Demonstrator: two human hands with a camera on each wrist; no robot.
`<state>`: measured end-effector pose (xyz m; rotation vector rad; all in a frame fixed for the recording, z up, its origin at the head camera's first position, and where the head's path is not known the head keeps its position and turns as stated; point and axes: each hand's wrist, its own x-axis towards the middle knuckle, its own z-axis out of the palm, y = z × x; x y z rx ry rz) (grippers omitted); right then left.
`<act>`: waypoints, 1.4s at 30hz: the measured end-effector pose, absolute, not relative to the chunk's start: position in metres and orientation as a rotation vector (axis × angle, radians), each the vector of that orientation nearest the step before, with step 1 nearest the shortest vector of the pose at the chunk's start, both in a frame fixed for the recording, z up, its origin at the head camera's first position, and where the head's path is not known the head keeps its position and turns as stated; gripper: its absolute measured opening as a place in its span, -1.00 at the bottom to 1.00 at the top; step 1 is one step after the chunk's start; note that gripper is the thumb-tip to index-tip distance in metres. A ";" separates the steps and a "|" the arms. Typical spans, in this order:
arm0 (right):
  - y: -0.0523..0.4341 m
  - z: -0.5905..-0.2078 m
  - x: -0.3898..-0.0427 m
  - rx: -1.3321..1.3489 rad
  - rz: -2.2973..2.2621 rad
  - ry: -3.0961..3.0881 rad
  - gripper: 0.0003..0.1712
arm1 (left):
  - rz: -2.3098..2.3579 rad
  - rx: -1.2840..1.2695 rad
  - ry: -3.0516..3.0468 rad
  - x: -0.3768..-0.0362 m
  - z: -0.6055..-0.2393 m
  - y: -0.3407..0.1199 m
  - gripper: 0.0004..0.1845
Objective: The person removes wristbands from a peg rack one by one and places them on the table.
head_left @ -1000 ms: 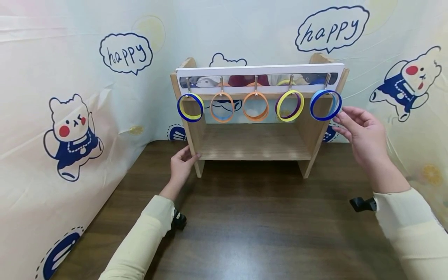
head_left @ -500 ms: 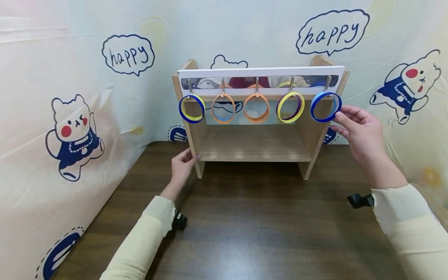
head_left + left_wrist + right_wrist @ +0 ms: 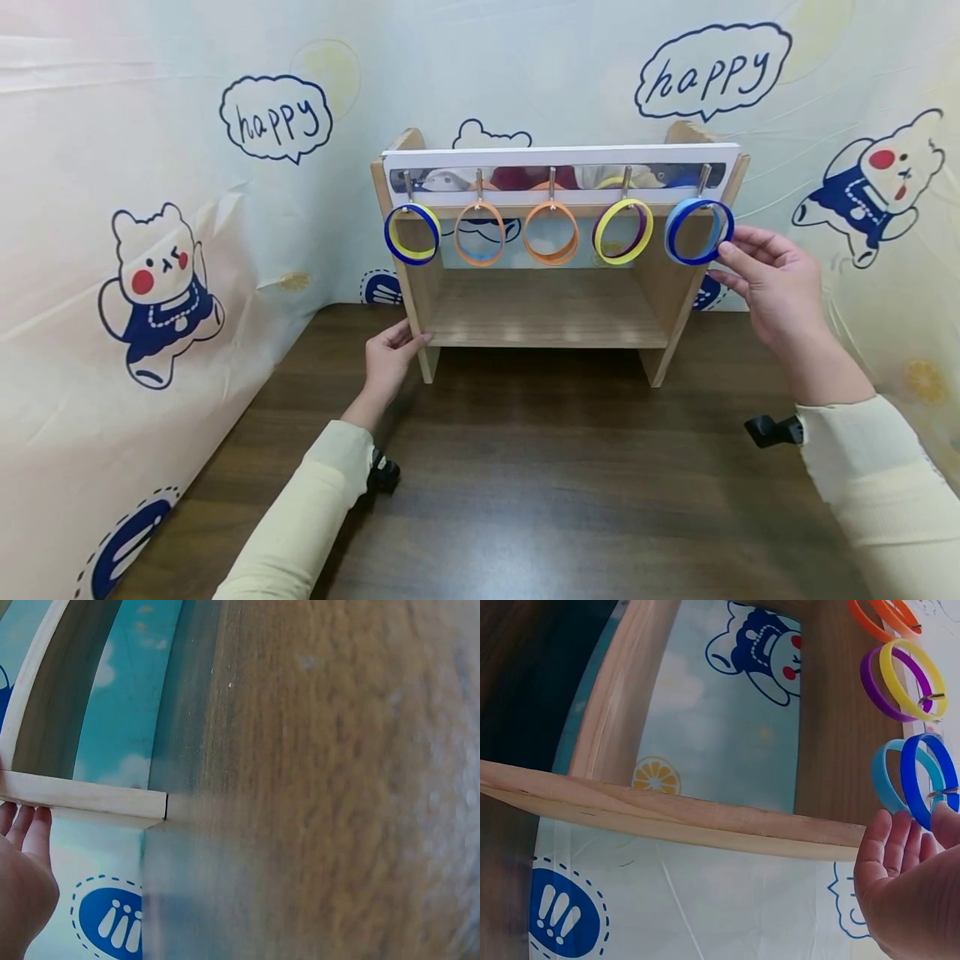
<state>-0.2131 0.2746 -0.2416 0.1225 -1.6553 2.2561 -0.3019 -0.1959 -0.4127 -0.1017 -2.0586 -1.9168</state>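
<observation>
In the head view my left hand [image 3: 386, 364] grips the lower left side panel of a wooden rack [image 3: 547, 308], thumb at the front edge. The left wrist view shows fingers against that panel's outer face. My right hand [image 3: 783, 292] pinches the dark blue ring [image 3: 909, 772] at its lower right, between thumb and fingers. This ring hangs with a light blue ring [image 3: 880, 776] on the rightmost metal hook [image 3: 704, 177]. The fingertips come close to the light blue ring; whether they touch it I cannot tell.
Other hooks along the white rail [image 3: 555, 155] carry a yellow ring [image 3: 649, 225] with a purple one, orange rings [image 3: 576, 242], and a blue-and-yellow pair [image 3: 387, 237] at the left. The rack stands on a brown table [image 3: 525, 467] before a printed cloth [image 3: 187, 108].
My right hand has moved left from beside the rightmost rings and taken hold of the dark blue ring. The left hand keeps its grip on the rack. The head view has shifted slightly.
</observation>
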 end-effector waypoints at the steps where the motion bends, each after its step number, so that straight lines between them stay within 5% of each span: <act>1: 0.274 -0.241 -0.213 0.123 2.255 -1.657 -0.52 | -1.916 -0.094 -2.060 -0.301 -0.413 -0.196 -0.48; 19: 0.273 -0.235 -0.212 0.077 2.363 -1.534 -0.56 | -1.879 -0.076 -2.124 -0.274 -0.385 -0.188 -0.56; 42: 0.263 -0.213 -0.199 0.122 2.468 -1.363 -0.53 | -1.909 -0.074 -2.113 -0.297 -0.406 -0.197 -0.55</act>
